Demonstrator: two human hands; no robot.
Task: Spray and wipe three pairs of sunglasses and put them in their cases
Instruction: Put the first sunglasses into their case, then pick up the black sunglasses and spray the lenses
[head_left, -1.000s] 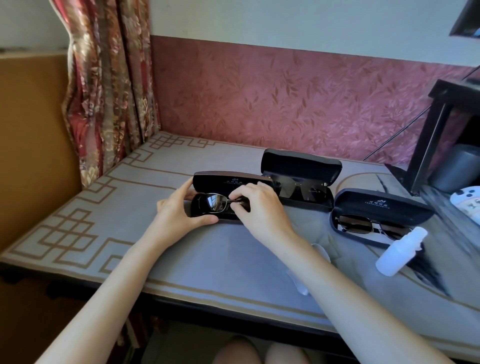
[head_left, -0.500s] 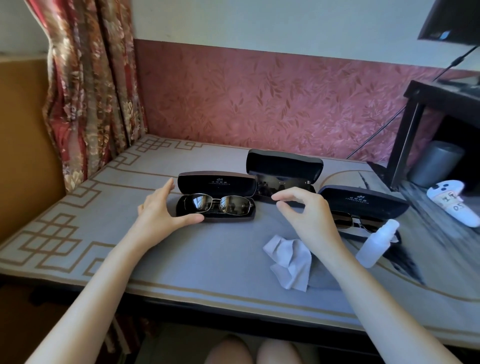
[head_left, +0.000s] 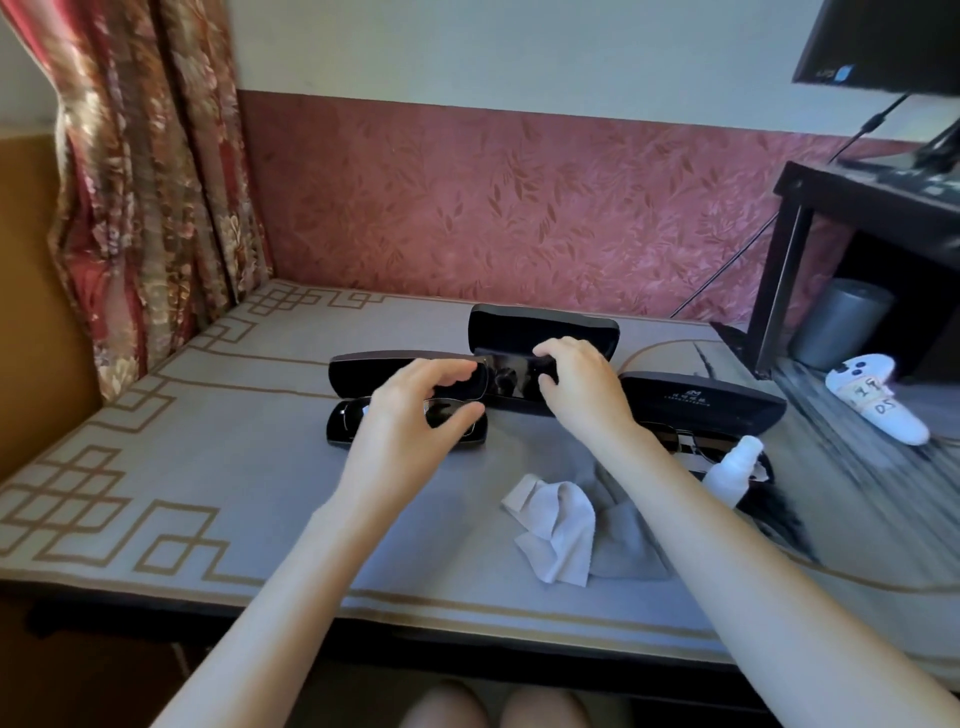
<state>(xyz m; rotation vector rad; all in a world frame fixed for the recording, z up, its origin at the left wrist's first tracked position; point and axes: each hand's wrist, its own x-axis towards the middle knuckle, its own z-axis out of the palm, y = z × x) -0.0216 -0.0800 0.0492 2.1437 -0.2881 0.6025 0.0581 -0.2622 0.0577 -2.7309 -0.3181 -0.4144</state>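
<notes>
Three black cases stand open on the table. The left case (head_left: 363, 371) holds sunglasses (head_left: 345, 415), and my left hand (head_left: 415, 415) hovers over them with curved fingers, holding nothing. In the middle case (head_left: 540, 327) lie dark sunglasses (head_left: 511, 374); my right hand (head_left: 579, 387) pinches their right end between fingers and thumb. The right case (head_left: 701, 402) holds a metal-framed pair (head_left: 670, 436), partly hidden by my right forearm. A white spray bottle (head_left: 730, 473) stands in front of that case. A crumpled white cloth (head_left: 556, 525) lies on the table between my arms.
A black stand (head_left: 789, 270) at the right holds a monitor (head_left: 883, 41); a grey cylinder (head_left: 841, 322) sits under it. A white game controller (head_left: 878, 395) lies beside the right case. A curtain (head_left: 145, 182) hangs at the left. The wall runs behind the cases.
My right hand left the left pair, dropped the cloth and reached to the middle case's sunglasses. My left hand let go of the left case's side and shifted right over it.
</notes>
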